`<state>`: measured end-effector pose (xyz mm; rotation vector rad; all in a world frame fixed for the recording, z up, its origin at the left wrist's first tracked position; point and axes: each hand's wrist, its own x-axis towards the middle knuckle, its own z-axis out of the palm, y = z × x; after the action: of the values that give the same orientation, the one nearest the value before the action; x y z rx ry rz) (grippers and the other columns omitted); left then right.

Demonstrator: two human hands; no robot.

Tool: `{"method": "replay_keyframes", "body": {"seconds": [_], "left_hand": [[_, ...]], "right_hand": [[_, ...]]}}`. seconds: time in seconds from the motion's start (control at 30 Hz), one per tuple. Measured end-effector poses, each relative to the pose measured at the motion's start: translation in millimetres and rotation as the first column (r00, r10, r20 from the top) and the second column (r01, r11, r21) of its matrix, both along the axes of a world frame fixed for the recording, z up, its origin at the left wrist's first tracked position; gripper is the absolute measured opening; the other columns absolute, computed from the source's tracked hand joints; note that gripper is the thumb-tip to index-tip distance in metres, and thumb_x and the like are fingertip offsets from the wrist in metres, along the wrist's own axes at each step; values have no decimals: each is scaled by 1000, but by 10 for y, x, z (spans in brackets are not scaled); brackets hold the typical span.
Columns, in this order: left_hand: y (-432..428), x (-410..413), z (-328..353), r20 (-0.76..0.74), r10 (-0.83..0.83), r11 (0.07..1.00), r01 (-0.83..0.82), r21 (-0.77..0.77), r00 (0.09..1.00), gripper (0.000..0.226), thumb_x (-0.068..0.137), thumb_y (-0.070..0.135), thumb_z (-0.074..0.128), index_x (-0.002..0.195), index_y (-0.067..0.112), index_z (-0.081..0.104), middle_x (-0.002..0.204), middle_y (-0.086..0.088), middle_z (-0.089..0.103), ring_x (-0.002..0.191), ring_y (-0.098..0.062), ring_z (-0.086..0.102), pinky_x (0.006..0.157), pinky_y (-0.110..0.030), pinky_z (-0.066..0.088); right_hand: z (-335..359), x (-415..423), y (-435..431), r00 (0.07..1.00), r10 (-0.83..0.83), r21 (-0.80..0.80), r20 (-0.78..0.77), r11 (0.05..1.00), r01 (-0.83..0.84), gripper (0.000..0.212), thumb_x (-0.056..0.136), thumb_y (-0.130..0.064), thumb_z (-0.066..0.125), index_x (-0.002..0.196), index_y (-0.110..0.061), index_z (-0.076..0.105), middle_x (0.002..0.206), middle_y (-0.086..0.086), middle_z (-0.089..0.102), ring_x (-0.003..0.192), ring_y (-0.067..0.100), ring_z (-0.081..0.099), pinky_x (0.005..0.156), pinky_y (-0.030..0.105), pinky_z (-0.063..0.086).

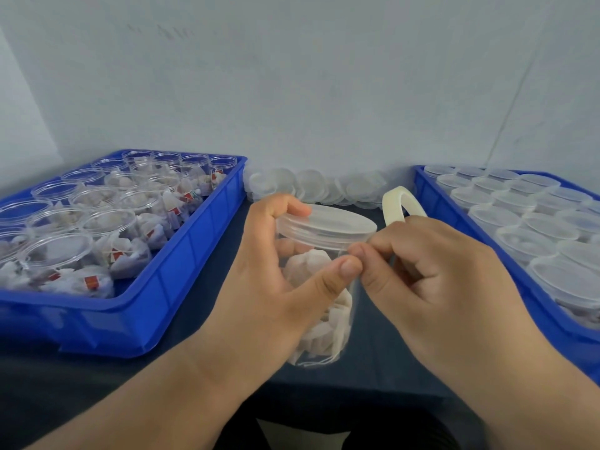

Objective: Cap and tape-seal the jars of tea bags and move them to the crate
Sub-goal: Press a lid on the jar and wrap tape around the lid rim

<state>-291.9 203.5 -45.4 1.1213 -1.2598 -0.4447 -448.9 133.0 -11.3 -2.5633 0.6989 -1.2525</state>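
**Inspector A:** Location of the jar?

**Inspector B:** Over the table, between the two crates, tilted. The lid is seated on top and there are tea bags inside. Whether its base touches the table cannot be determined.

**A:** Left hand?

**B:** Wrapped round the jar's body, thumb on the front wall, forefinger on the lid's far rim.

**A:** Right hand?

**B:** Fingers curled through the tape roll. Thumb and forefinger are pinched together at the lid's near rim, touching the left thumb. Any tape strip there is too clear to make out.

**A:** Surroundings?

**B:** The left crate holds uncapped jars. The right crate holds capped jars. Loose lids lie along the wall behind.
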Motion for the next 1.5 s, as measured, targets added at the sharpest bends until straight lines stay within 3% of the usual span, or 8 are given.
{"method": "replay_keyframes", "body": {"seconds": [0.2, 0.37, 0.63, 0.77, 0.97, 1.1, 1.37, 1.5], "left_hand": [[18, 7, -24, 14, 66, 998, -66, -1, 998, 47, 73, 74, 69, 111, 61, 45, 108, 8, 73, 95, -19, 75, 75, -32, 61], [20, 47, -25, 40, 64, 998, -64, -13, 997, 42, 77, 69, 68, 111, 59, 46, 110, 10, 70, 93, -21, 74, 74, -29, 60], [-58, 138, -50, -106, 59, 992, -46, 116, 993, 34, 74, 67, 62, 101, 48, 55, 78, 14, 67, 66, -3, 65, 61, -18, 53], [-72, 100, -48, -211, 21, 990, 9, 144, 977, 32, 72, 66, 62, 95, 43, 59, 90, 8, 67, 84, -22, 67, 78, -46, 58], [-35, 53, -13, -290, -14, 993, 47, 108, 957, 28, 72, 64, 64, 89, 43, 62, 109, -5, 71, 101, -38, 71, 79, -46, 61], [-6, 21, 1, -316, -42, 995, 67, 68, 948, 24, 73, 60, 66, 90, 42, 62, 114, -15, 67, 106, -46, 66, 85, -61, 56], [-31, 29, 2, -269, -176, 983, 158, -88, 947, 27, 79, 41, 70, 103, 35, 59, 85, 15, 70, 80, -3, 68, 66, -20, 56], [17, 19, 121, -87, -176, 981, 167, -101, 980, 66, 72, 72, 58, 103, 16, 42, 84, 33, 70, 85, 24, 61, 76, 1, 45]], "right_hand": [[30, -12, -1, 1000, -14, 28, -25, 999, 15, 34, 89, -62, 47, 67, -38, 55, 64, -24, 51, 63, -1, 53, 53, 6, 36], [70, -116, -68, 987, -66, 43, -145, 996, 73, 41, 83, -78, 39, 78, -43, 58, 64, -25, 54, 60, -4, 53, 61, 5, 40], [148, -251, -93, 999, -26, 51, -36, 998, 28, 9, 90, -43, 54, 98, -44, 50, 68, -9, 58, 59, 7, 55, 54, 10, 41], [91, -212, -75, 998, -57, 13, 32, 998, 57, 10, 92, -41, 60, 98, -37, 52, 70, -8, 59, 63, 14, 57, 54, 23, 42], [33, -153, -97, 990, -117, -67, 85, 990, 123, 13, 89, -36, 62, 95, -29, 52, 58, -9, 55, 66, 18, 54, 53, 26, 38], [7, -140, -113, 990, -100, -6, 101, 995, 101, 18, 92, -44, 61, 91, -26, 58, 61, -10, 58, 70, 13, 56, 55, 17, 40], [28, -153, -139, 994, -78, 151, 81, 986, 65, 27, 80, -61, 49, 87, -36, 57, 82, -18, 62, 71, -2, 58, 59, 1, 39], [16, -171, -186, 997, -52, 184, 50, 982, 42, 29, 79, -67, 47, 92, -42, 57, 84, -20, 63, 73, -4, 58, 61, 0, 38]]}}
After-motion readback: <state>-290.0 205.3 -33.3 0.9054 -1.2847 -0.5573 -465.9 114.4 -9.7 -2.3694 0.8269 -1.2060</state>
